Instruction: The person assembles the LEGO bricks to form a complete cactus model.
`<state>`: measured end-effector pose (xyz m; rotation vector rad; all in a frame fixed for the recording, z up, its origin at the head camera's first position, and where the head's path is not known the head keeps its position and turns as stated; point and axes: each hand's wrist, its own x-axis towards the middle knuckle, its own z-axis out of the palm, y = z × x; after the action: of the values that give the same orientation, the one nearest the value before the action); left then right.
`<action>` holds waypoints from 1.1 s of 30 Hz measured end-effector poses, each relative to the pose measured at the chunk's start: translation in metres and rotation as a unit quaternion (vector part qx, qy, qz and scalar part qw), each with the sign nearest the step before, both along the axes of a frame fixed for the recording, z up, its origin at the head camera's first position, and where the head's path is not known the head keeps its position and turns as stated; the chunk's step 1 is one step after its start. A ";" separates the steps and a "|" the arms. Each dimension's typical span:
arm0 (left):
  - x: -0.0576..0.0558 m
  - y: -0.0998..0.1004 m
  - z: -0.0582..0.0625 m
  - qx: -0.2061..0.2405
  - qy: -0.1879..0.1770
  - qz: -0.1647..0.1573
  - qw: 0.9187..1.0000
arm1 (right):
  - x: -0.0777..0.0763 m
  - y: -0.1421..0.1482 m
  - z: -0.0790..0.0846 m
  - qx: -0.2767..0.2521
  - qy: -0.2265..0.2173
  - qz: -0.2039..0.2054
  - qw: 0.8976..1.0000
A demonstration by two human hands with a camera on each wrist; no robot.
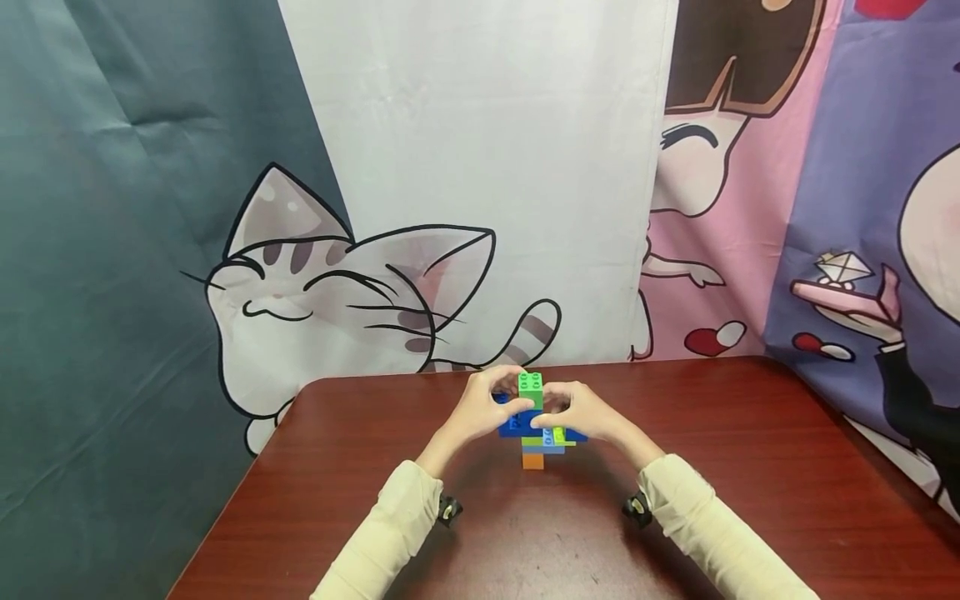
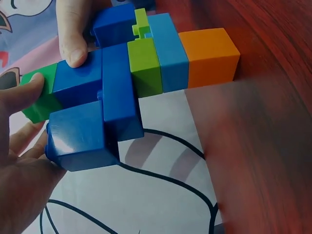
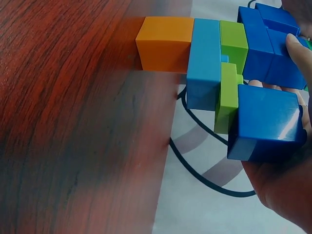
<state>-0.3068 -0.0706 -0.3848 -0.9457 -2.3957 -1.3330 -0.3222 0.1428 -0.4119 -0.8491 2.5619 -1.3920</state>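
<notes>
A tower of toy building blocks stands upright on the table, an orange block (image 1: 533, 461) at its base. Above that come a light blue block (image 2: 168, 53), a lime block (image 2: 145, 68), a thin lime piece (image 3: 227, 97) and several dark blue blocks (image 2: 119, 92). The green block (image 1: 531, 400) tops the stack. My left hand (image 1: 483, 406) grips the green block, thumb on its near face and fingers behind. My right hand (image 1: 590, 412) holds the dark blue block (image 2: 80, 80) just beneath, its thumb pressing the near face. The right fingertips are partly hidden behind the blocks.
The reddish-brown wooden table (image 1: 360, 467) runs back to a cartoon-printed cloth (image 1: 480, 125). Another dark blue block (image 3: 268, 122) juts out on the tower's right, close to my right palm. A small dark device sits at each wrist.
</notes>
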 end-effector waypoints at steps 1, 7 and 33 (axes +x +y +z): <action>0.000 0.001 0.000 0.002 0.000 0.002 1.000 | 0.000 0.000 0.000 -0.001 0.001 0.000 1.000; -0.001 0.007 -0.006 0.032 -0.044 0.007 0.998 | 0.000 0.007 0.002 0.003 0.004 -0.008 1.000; 0.022 0.002 0.015 0.063 -0.092 0.002 0.994 | -0.001 -0.001 -0.008 -0.023 0.031 -0.029 0.999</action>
<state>-0.2852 -0.0689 -0.3695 -0.8166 -2.4078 -1.6114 -0.3231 0.1417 -0.4197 -0.8447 2.6292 -1.4693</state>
